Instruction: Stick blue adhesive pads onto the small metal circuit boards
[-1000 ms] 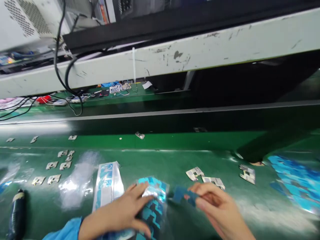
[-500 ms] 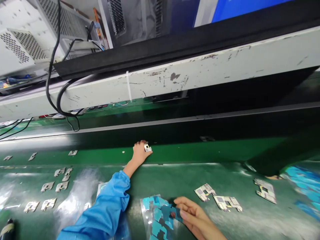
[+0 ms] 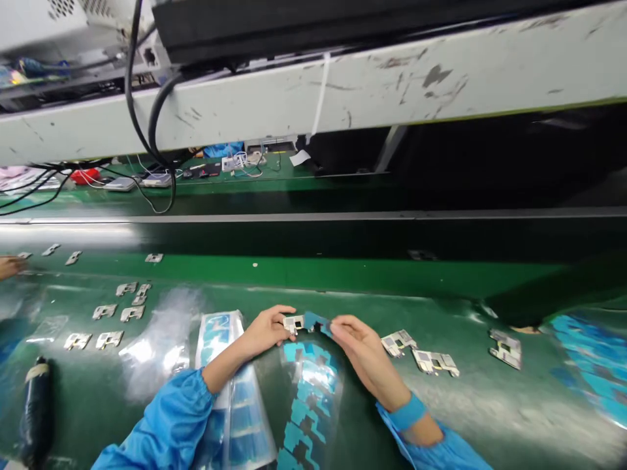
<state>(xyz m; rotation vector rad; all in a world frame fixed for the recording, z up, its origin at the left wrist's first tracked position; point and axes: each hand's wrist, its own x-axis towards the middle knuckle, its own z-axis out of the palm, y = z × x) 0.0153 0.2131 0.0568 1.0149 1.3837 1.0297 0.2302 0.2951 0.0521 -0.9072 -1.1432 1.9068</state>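
My left hand (image 3: pixel 267 331) pinches a small silver metal shield plate (image 3: pixel 294 323) by one end. My right hand (image 3: pixel 361 356) holds a teal adhesive film piece (image 3: pixel 317 321) whose end meets the plate, so the two touch between my hands. Below my hands lies a clear film sheet with teal cut-outs (image 3: pixel 309 398). To its left is a second film sheet with blue pieces (image 3: pixel 240 418), under my left forearm. Similar metal plates (image 3: pixel 399 343) lie to the right of my right hand, and the plate's underside is hidden by my fingers.
More metal plates (image 3: pixel 105 312) lie in rows on the green conveyor belt (image 3: pixel 313 271) at left. A co-worker's hand (image 3: pixel 7 266) enters at the left edge. A black bottle (image 3: pixel 35 411) stands at lower left, and a blue film pile (image 3: pixel 592 362) lies at right.
My left hand has come back from the far side of the belt with the metal plate, which no longer lies there. It now meets the teal piece in my right hand.
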